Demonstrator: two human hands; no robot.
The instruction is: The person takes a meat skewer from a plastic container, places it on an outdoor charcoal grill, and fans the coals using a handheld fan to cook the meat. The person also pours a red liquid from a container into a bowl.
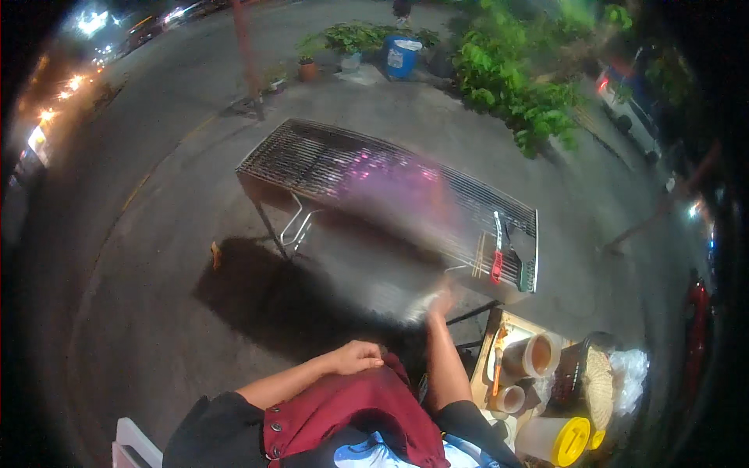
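Observation:
A long charcoal grill (304, 149) on legs stands before me, with glowing pink-red coals (386, 172) under the middle of its grate. My right hand (443, 301) is at the grill's near side, shut on a motion-blurred, flat greyish object (380, 292), perhaps a fan. My left hand (358, 358) rests at my lap on the dark red apron (351, 403), its fingers curled; whether it grips the cloth is unclear. At the grate's right end lie tongs with a red handle (497, 266), a green-headed brush (522, 276) and thin sticks (480, 254).
At lower right a wooden table (481, 374) holds sauce containers (541, 355), an orange-handled basting brush (498, 365), a dark basket (570, 371), a woven fan (598, 386) and a yellow-lidded jar (550, 440). Potted plants, a blue barrel (401, 57) and a red-brown post (246, 52) stand beyond the grill.

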